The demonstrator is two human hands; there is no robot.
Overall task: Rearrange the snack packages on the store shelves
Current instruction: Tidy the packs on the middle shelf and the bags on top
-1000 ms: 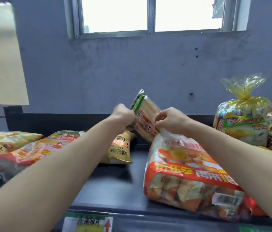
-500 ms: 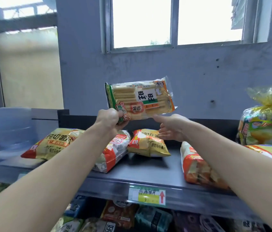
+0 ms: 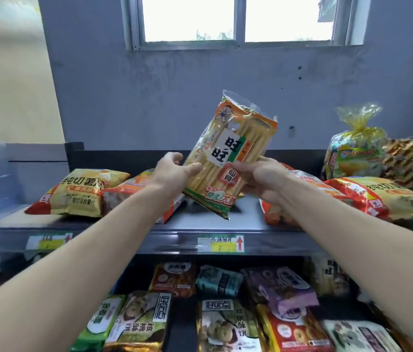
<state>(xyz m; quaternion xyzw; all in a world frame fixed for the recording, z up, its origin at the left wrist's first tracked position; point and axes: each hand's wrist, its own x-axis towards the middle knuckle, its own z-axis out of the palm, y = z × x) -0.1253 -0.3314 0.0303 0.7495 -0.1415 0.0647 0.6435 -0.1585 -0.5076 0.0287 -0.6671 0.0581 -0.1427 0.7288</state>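
Observation:
A clear rice cracker pack with green and orange print stands nearly upright in the air above the top shelf, tilted to the right. My left hand grips its lower left edge. My right hand grips its lower right side. On the shelf lie a yellow chip bag at the left, an orange pack partly hidden behind my left arm, and another yellow chip bag at the right.
A tied yellow cellophane bag and striped packs stand at the far right of the top shelf. Price labels sit on the shelf's front edge. The lower shelf holds several cookie packs. A grey wall with a window rises behind.
The cracker pack has turned from lying sideways to nearly upright and come lower. My right hand, which was open beneath it, has taken hold of it. The view has pulled back.

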